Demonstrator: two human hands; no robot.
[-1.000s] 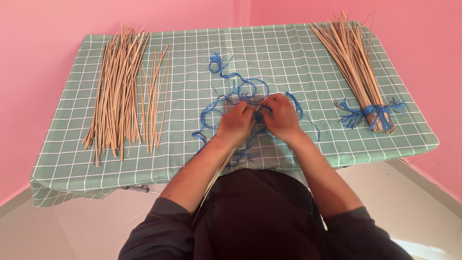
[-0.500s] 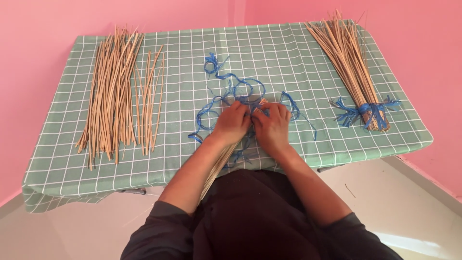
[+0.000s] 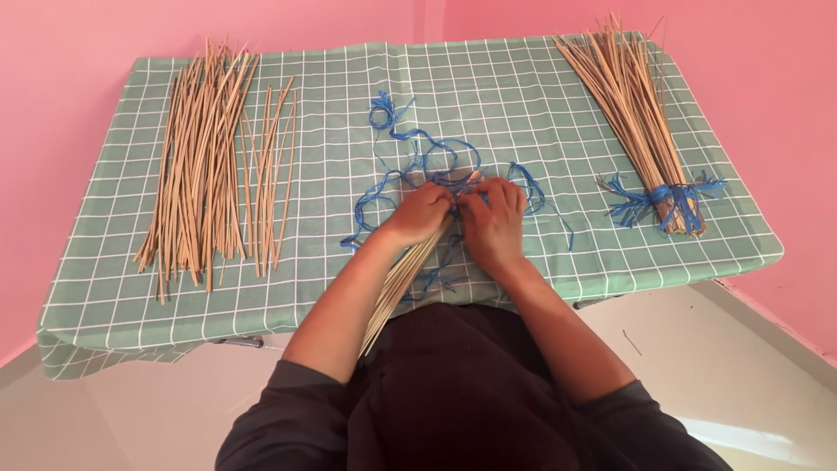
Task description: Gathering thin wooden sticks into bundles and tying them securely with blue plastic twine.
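Your left hand (image 3: pixel 420 214) has fingers curled shut round the top end of a thin stick bundle (image 3: pixel 399 283). Your right hand (image 3: pixel 493 218) sits just beside it, knuckles nearly touching, fingers bent down and pinched on blue twine (image 3: pixel 427 161) at the bundle's tip; exact fingertip grip is hidden under the hand, but both look closed on the stuff. The bundle runs from between your hands diag. down-left, under the left forearm, off the near table edge toward your lap. The twine lies in loose loops on the cloth, spread out above and to both sides of your hands, some strands trailing below them too.

Further out: loose pile of pale sticks (image 3: pixel 205 170) lies well apart at the left of the table, fanned lengthwise. A tied bundle (image 3: pixel 636 113) lies far right, its lower end wrapped w/ blue cord (image 3: pixel 667 202), frayed ends sticking out. All on a green checked tablecloth (image 3: pixel 540 96), pink walls behind.
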